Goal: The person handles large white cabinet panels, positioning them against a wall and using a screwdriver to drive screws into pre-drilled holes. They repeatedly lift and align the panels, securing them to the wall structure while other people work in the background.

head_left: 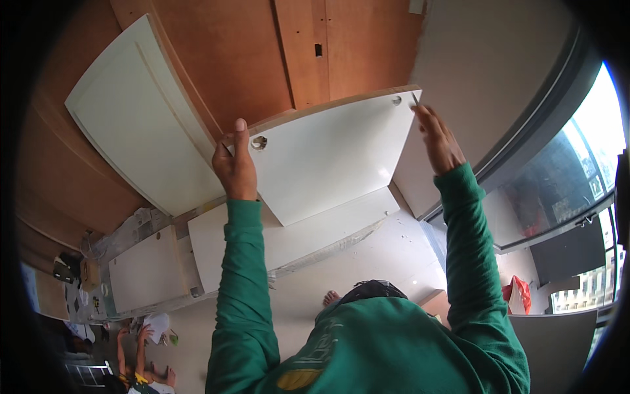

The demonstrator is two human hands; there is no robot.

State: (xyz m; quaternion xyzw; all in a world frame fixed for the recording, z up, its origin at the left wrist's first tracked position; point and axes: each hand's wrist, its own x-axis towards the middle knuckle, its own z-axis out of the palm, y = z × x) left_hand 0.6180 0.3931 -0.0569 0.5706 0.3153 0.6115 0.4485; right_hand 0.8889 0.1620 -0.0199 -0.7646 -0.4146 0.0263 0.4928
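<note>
A white cabinet door point(331, 157) with a bare wooden top edge is tilted in front of me. Two round hinge holes lie near its upper corners, the left one ragged. My left hand point(237, 167) grips the upper left corner, thumb up along the edge and the other fingers partly hidden. My right hand point(440, 138) is at the upper right corner, its fingers together and the tips against the side edge. A thin dark pointed piece point(415, 98) shows by those fingertips; I cannot tell what it is. The door's lower edge meets a long white panel point(230, 243).
Another white door point(141, 111) leans against the brown wooden wall panels point(223, 46) at left. A smaller white panel point(147, 269) lies beyond the long one. At right is a glass window point(558, 177); a red bag point(518, 294) sits near it. Another person point(141, 358) is low at left.
</note>
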